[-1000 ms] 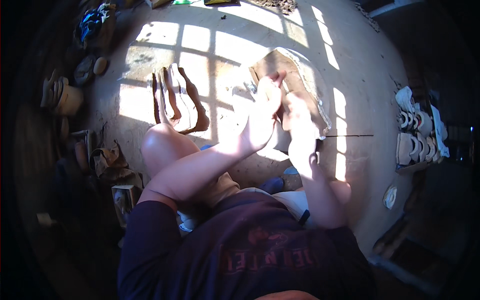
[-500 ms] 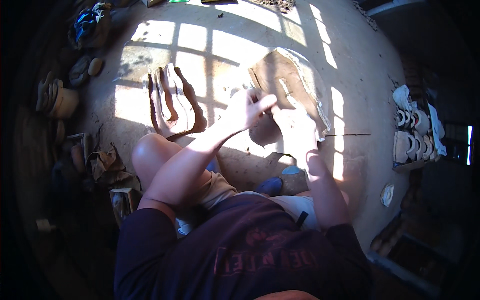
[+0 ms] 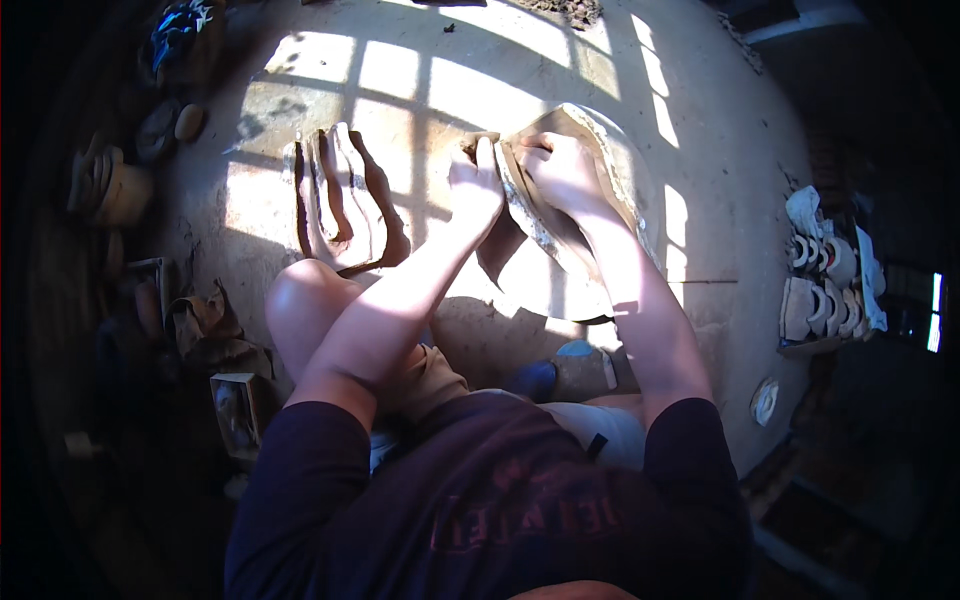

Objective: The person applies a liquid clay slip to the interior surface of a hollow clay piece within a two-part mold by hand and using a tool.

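A large curved clay-coloured piece with white crusted edges (image 3: 540, 270) lies in sunlight in front of my knees. My left hand (image 3: 478, 180) is closed at the far left of this piece, gripping a brownish edge or flap; exactly which part is hard to see. My right hand (image 3: 565, 175) lies within the piece's hollow, fingers curled against its inner face near the top, what is between them hidden. Left of it stand several wavy, tan-and-white curved pieces nested side by side (image 3: 368, 220).
Clay forms (image 3: 120, 190), cloth (image 3: 175, 35), crumpled brown material (image 3: 205, 330) and a box (image 3: 235, 415) line the left. At right sit stacked semicircular pieces (image 3: 825, 310) and a small pale ring (image 3: 765, 400). Dark rubble (image 3: 570, 10) lies at the far edge of the sunlit floor (image 3: 700, 120).
Both hands have moved up the large piece and farther apart since half a second ago, the right to its inner face. The piece's near part now reaches lower, with a raised white-edged ridge between my hands.
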`<state>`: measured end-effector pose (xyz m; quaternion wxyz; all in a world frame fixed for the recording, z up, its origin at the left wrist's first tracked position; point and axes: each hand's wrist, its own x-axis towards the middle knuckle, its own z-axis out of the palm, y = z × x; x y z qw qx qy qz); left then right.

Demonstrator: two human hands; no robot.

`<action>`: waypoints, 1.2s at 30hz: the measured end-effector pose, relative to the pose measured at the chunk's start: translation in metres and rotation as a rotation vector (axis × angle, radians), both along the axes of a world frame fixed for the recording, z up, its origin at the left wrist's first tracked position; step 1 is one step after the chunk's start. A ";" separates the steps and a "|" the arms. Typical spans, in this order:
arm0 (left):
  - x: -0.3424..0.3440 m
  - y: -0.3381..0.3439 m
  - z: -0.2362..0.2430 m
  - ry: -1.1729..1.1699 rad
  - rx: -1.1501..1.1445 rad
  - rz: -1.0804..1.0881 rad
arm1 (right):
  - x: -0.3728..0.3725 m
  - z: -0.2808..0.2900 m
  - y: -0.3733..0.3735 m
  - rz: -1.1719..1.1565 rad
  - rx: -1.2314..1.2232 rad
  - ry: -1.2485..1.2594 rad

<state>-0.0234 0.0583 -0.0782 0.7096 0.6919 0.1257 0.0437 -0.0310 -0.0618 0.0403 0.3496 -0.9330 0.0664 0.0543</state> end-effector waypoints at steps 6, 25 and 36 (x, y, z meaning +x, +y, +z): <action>0.009 0.003 -0.012 -0.082 0.087 -0.015 | 0.016 -0.004 0.003 -0.028 0.121 0.073; 0.025 -0.020 -0.001 -0.079 -0.277 0.034 | -0.002 -0.025 -0.022 -0.142 0.312 0.194; 0.032 -0.013 0.004 -0.024 -0.423 -0.033 | -0.015 -0.022 -0.022 -0.172 0.322 0.265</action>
